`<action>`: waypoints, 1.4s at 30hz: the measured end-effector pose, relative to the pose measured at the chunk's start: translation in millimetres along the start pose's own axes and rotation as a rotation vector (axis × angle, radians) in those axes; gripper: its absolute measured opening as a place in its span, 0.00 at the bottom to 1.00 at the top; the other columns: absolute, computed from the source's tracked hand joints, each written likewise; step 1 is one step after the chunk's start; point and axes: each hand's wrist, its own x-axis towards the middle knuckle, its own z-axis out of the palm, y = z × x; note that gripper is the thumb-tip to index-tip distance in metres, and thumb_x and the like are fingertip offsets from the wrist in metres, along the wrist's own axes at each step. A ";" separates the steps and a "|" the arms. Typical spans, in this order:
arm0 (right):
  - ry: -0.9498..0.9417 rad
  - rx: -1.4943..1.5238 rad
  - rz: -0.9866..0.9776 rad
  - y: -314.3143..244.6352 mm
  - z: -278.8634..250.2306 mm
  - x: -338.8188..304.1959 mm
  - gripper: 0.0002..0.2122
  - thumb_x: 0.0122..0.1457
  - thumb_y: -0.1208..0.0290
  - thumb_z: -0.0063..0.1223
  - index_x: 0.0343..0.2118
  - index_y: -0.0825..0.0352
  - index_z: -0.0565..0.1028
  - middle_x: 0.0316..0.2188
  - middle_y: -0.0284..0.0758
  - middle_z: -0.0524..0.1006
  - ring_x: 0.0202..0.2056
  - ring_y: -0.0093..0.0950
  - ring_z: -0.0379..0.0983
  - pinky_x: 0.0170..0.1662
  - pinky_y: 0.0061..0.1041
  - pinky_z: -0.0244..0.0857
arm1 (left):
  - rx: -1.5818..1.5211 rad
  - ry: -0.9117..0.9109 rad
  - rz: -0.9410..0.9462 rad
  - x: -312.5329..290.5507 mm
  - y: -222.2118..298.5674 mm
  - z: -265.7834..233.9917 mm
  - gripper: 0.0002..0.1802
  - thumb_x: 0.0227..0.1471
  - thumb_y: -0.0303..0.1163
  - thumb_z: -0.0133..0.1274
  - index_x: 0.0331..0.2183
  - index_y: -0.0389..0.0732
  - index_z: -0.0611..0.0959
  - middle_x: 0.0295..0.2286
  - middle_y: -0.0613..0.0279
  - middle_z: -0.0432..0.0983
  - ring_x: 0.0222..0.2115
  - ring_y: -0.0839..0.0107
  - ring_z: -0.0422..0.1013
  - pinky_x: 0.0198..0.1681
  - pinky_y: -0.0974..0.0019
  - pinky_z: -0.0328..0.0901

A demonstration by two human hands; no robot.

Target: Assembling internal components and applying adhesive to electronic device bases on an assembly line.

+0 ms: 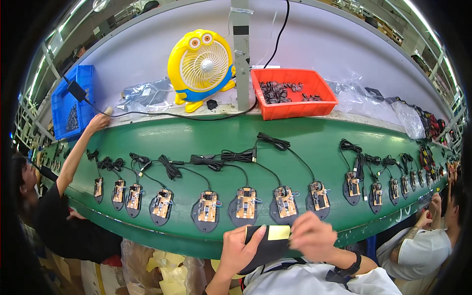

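Close to my body, my left hand (239,252) grips a flat black sheet (264,251) by its left side, the thumb lying across its front. A pale yellow sticker (279,232) sits at the sheet's upper right corner. My right hand (312,237) is at the sticker's right edge, its fingers curled together and a little blurred; what they pinch, if anything, is hidden. Just beyond my hands, mouse bases with bare circuit boards, such as this one (284,204), lie in a row on the green conveyor belt (162,241), their black cables (237,156) coiled behind them.
A red bin (295,110) of small dark parts stands beyond the belt, beside a yellow fan (202,69). At the left, a co-worker's arm (73,160) reaches toward a blue bin (60,110). Another person (418,250) sits at the right. A black cord (187,118) crosses the shelf.
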 end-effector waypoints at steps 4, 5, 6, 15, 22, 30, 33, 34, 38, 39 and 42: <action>0.337 0.235 0.476 32.8 -18.4 9.7 0.07 0.55 0.84 0.69 0.36 0.70 0.84 0.35 0.35 0.83 0.36 0.27 0.76 0.39 0.26 0.71 | -0.005 -0.079 0.238 -0.8 11.2 6.2 0.08 0.56 0.26 0.65 0.31 0.30 0.85 0.28 0.53 0.81 0.27 0.61 0.78 0.33 0.63 0.72; 0.275 0.135 0.437 41.0 -25.9 22.2 0.06 0.57 0.84 0.67 0.37 0.71 0.84 0.35 0.36 0.83 0.35 0.25 0.76 0.38 0.25 0.70 | 0.067 -0.177 0.348 -1.1 10.5 9.0 0.08 0.53 0.25 0.67 0.29 0.31 0.85 0.36 0.52 0.83 0.36 0.57 0.79 0.37 0.60 0.72; 0.100 0.031 0.428 49.6 -36.7 27.2 0.07 0.58 0.82 0.67 0.39 0.71 0.85 0.34 0.38 0.84 0.34 0.26 0.78 0.38 0.25 0.72 | 0.120 -0.203 0.435 -0.8 11.1 15.7 0.09 0.53 0.27 0.67 0.28 0.31 0.85 0.39 0.50 0.82 0.41 0.56 0.78 0.40 0.59 0.71; -0.379 -0.129 0.452 63.7 -52.5 40.9 0.08 0.58 0.78 0.68 0.40 0.68 0.86 0.35 0.38 0.86 0.34 0.29 0.82 0.35 0.26 0.75 | 0.603 -0.225 0.651 5.3 7.5 56.8 0.22 0.57 0.42 0.63 0.22 0.32 0.83 0.48 0.44 0.80 0.54 0.54 0.71 0.47 0.53 0.65; -0.337 -0.101 0.465 62.7 -46.9 40.8 0.06 0.55 0.80 0.69 0.36 0.69 0.86 0.31 0.36 0.85 0.31 0.29 0.80 0.33 0.28 0.72 | 0.682 -0.250 0.685 9.3 5.9 58.2 0.22 0.56 0.42 0.63 0.22 0.32 0.83 0.47 0.45 0.80 0.53 0.54 0.70 0.46 0.54 0.65; -0.370 -0.137 0.438 64.1 -49.4 37.1 0.07 0.56 0.79 0.67 0.38 0.69 0.85 0.32 0.38 0.85 0.34 0.32 0.80 0.36 0.29 0.74 | 0.682 -0.242 0.713 14.4 8.6 60.1 0.21 0.54 0.40 0.64 0.21 0.31 0.83 0.44 0.45 0.80 0.55 0.51 0.70 0.48 0.52 0.66; -0.377 -0.174 0.404 64.8 -45.8 35.3 0.08 0.57 0.78 0.66 0.40 0.69 0.85 0.34 0.39 0.84 0.35 0.34 0.81 0.38 0.31 0.76 | 0.652 -0.228 0.726 15.7 4.5 61.4 0.20 0.54 0.38 0.64 0.20 0.31 0.83 0.43 0.43 0.80 0.55 0.49 0.71 0.51 0.51 0.67; -0.361 -0.194 0.390 64.5 -43.8 34.6 0.07 0.57 0.79 0.66 0.39 0.69 0.85 0.34 0.40 0.84 0.35 0.35 0.81 0.38 0.32 0.75 | 0.628 -0.230 0.716 16.4 3.6 61.8 0.20 0.53 0.37 0.64 0.20 0.30 0.82 0.42 0.42 0.80 0.56 0.48 0.71 0.52 0.50 0.67; -0.315 -0.264 0.335 63.0 -37.1 28.2 0.07 0.55 0.79 0.66 0.38 0.69 0.85 0.32 0.38 0.83 0.34 0.35 0.80 0.37 0.33 0.75 | 0.599 -0.231 0.701 17.4 5.8 60.7 0.19 0.53 0.36 0.64 0.20 0.30 0.82 0.42 0.42 0.80 0.55 0.47 0.72 0.51 0.50 0.67; -0.292 -0.347 0.295 62.7 -34.2 24.4 0.08 0.54 0.79 0.67 0.37 0.67 0.85 0.34 0.37 0.81 0.35 0.35 0.78 0.36 0.33 0.73 | 0.592 -0.233 0.699 17.7 6.1 60.7 0.19 0.53 0.36 0.64 0.20 0.30 0.83 0.42 0.42 0.80 0.55 0.47 0.72 0.52 0.49 0.67; -0.224 -0.492 0.248 54.9 -24.6 28.9 0.09 0.51 0.79 0.68 0.37 0.64 0.86 0.37 0.37 0.77 0.37 0.35 0.73 0.37 0.34 0.68 | 0.588 -0.235 0.693 18.7 4.9 58.7 0.19 0.54 0.36 0.64 0.21 0.30 0.83 0.41 0.42 0.80 0.55 0.48 0.72 0.52 0.49 0.66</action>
